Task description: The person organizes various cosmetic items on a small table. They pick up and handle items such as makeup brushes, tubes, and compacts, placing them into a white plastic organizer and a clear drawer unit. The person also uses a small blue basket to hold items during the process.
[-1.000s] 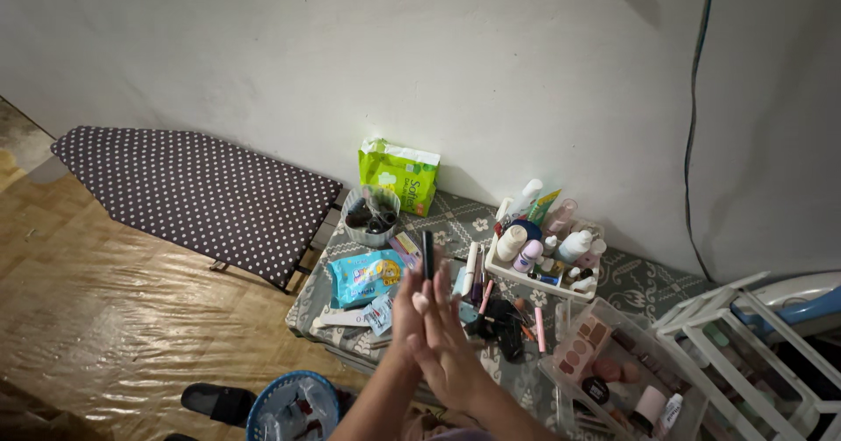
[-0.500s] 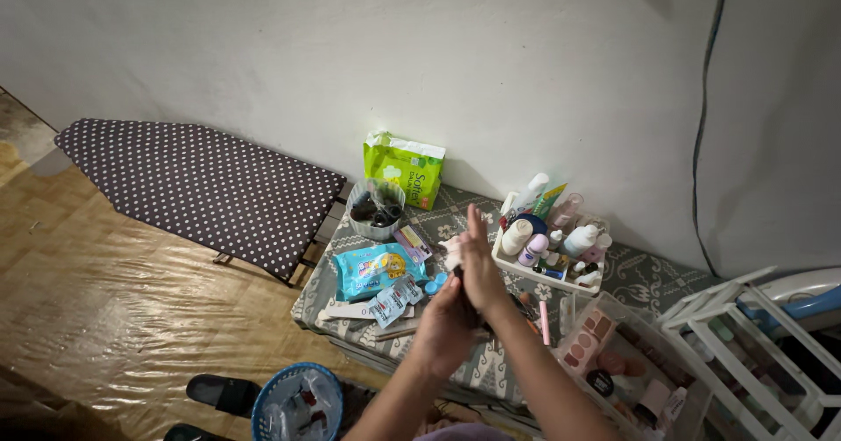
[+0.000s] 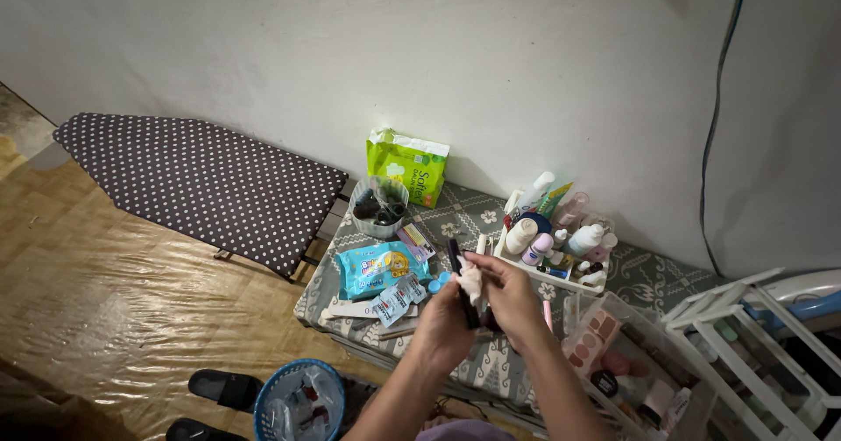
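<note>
Vs. half a sec ago the hands sit lower and more toward centre of the low table (image 3: 491,366), no longer raised up by the white tray; vs. a sec ago the dark stick is again upright between them, and the view has shifted a bit so the blue basket shows more. Left hand (image 3: 445,327) has fingers clenched round a slim black stick-shaped item (image 3: 459,276), prob. a cosmetic pencil or brush, held near upright w/ its top poking above the knuckles. Right hand (image 3: 508,294) is pinching a small crumpled white wad (image 3: 471,276), looks like tissue or cotton, pressed against the stick's upper part; fingers curled, thumb side hidden. Both are over the table's front half, just in front of the white tray (image 3: 550,270) packed w/ smooth plastic bottles and tubes. Table is covered w/ grey patterned cloth. On it: glossy light-blue wipes pack (image 3: 378,267), soft and pillowy; small foil sachets (image 3: 396,299); round clear tub (image 3: 378,206) w/ dark bits inside; green crinkly packet (image 3: 407,166) leaning on the wall. Right of the hands a clear plastic bin (image 3: 631,362) holds pinkish compacts. Left: ironing board (image 3: 197,183), dark fabric w/ white dots, flat on the floor. Blue mesh basket (image 3: 300,402) and black slippers (image 3: 223,388) on shiny wood-look floor sheet. White slatted rack (image 3: 753,345) far right.
</note>
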